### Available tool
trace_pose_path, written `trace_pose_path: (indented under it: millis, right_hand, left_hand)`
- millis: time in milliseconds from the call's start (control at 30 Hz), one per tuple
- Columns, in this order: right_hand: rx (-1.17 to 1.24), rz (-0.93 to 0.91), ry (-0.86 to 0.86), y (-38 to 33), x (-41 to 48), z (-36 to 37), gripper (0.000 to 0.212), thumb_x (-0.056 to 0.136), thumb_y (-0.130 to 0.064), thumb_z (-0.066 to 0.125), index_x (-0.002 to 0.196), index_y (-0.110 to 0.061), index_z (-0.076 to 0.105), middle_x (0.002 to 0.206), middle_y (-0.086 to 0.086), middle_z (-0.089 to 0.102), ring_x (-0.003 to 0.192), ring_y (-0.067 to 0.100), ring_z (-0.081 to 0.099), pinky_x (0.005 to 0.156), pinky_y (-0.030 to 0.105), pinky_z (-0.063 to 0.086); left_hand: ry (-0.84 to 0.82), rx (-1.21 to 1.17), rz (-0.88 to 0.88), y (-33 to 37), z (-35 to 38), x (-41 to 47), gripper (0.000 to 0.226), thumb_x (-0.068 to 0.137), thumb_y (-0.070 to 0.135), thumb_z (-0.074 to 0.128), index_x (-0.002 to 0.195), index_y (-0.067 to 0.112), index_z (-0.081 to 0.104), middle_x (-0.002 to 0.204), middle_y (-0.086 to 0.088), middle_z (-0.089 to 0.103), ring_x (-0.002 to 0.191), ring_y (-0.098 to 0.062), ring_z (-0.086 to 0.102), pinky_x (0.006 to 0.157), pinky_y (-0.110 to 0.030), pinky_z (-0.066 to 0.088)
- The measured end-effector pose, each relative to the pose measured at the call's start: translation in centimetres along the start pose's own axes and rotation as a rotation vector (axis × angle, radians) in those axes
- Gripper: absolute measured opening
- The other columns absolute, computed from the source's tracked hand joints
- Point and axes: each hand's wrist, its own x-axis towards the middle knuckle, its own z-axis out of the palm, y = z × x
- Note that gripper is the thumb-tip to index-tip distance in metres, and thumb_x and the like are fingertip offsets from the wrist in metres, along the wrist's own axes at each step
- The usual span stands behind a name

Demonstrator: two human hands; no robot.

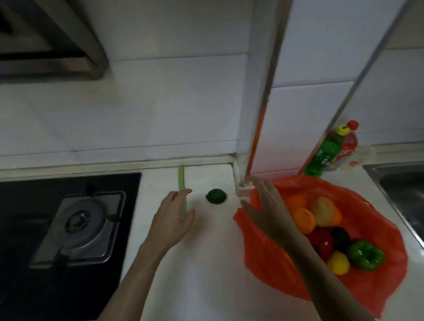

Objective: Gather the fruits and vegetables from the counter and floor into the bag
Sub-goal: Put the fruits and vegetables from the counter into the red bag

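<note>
A long pale green stalk point(181, 183) lies on the white counter, running away from me. My left hand point(173, 217) hovers over its near end, fingers spread around it but not closed. A dark green lime point(216, 196) sits just right of the stalk. My right hand point(265, 206) is open above the left rim of the red plastic bag point(269, 261). The bag lies open on the counter and holds oranges point(303, 219), a potato point(323, 210), a red pepper point(323, 241), a green pepper point(365, 253), a yellow fruit point(338, 262) and a dark item.
A black gas hob with a steel burner point(81, 225) fills the counter's left. A steel sink point(409, 196) lies at the right edge. A green bottle point(326, 154) and a red bottle point(349, 138) stand behind the bag. A metal-edged pillar point(259, 110) meets the counter by the lime.
</note>
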Motion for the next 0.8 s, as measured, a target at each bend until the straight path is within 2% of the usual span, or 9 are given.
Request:
trace_pose_path:
  millis: [100,233,300,467,600,667,800]
  right_hand:
    - [0.002,0.009,-0.090,-1.6,1.7,2.6,0.058,0.088,-0.031,0.063,0.139,-0.027,0.035,0.140,0.005,0.043,0.121,0.018,0.047,0.099,0.037,0.048]
    - [-0.078,0.037,-0.219,-2.0,3.8,5.8,0.061,0.087,-0.033,0.064,0.140,-0.027,0.033,0.136,0.009,0.045,0.120,0.021,0.047,0.095,0.026,0.038]
    - [-0.112,0.083,-0.274,-1.9,4.6,7.0,0.063,0.087,-0.032,0.065,0.140,-0.027,0.033,0.135,0.011,0.044,0.122,0.025,0.046,0.097,0.029,0.036]
    - [-0.177,0.197,-0.369,-0.8,6.4,9.3,0.064,0.085,-0.035,0.066,0.138,-0.032,0.031,0.131,0.013,0.044,0.119,0.029,0.048,0.099,0.043,0.046]
    - [-0.181,0.263,-0.389,0.1,7.5,10.7,0.062,0.084,-0.035,0.066,0.135,-0.035,0.031,0.130,0.014,0.044,0.115,0.031,0.052,0.096,0.048,0.049]
    - [-0.174,0.300,-0.390,0.6,7.9,11.4,0.060,0.084,-0.037,0.066,0.133,-0.035,0.032,0.129,0.015,0.045,0.113,0.032,0.054,0.096,0.049,0.049]
    - [-0.158,0.425,-0.357,1.0,8.4,12.9,0.057,0.085,-0.041,0.064,0.134,-0.031,0.036,0.129,0.016,0.042,0.115,0.036,0.051,0.097,0.047,0.047]
  left_hand:
    - [0.004,0.016,-0.027,-2.8,-1.2,0.1,0.048,0.089,0.030,0.058,0.135,0.025,0.043,0.124,-0.001,0.053,0.113,-0.020,0.051,0.090,-0.038,0.048]
    - [-0.057,0.041,-0.067,-6.0,-1.6,0.9,0.049,0.090,0.031,0.057,0.136,0.026,0.041,0.124,-0.002,0.052,0.113,-0.021,0.052,0.090,-0.041,0.049]
    - [-0.102,0.037,-0.068,-7.1,-1.4,1.6,0.049,0.090,0.031,0.056,0.136,0.027,0.041,0.122,-0.003,0.052,0.111,-0.022,0.053,0.087,-0.040,0.049]
    - [-0.223,0.022,-0.082,-8.9,0.1,4.0,0.054,0.088,0.033,0.057,0.137,0.035,0.036,0.119,-0.004,0.048,0.105,-0.023,0.053,0.080,-0.037,0.050]
    - [-0.289,-0.008,-0.081,-9.4,1.6,5.9,0.054,0.088,0.037,0.056,0.137,0.033,0.032,0.101,-0.004,0.046,0.088,-0.025,0.055,0.064,-0.032,0.044]
    - [-0.333,-0.014,-0.124,-9.5,2.3,6.8,0.060,0.087,0.038,0.058,0.138,0.034,0.026,0.101,-0.006,0.044,0.085,-0.026,0.053,0.066,-0.034,0.045]
    - [-0.414,0.015,-0.191,-10.3,4.0,8.2,0.069,0.084,0.040,0.059,0.140,0.039,0.019,0.112,-0.011,0.043,0.093,-0.033,0.054,0.080,-0.042,0.051]
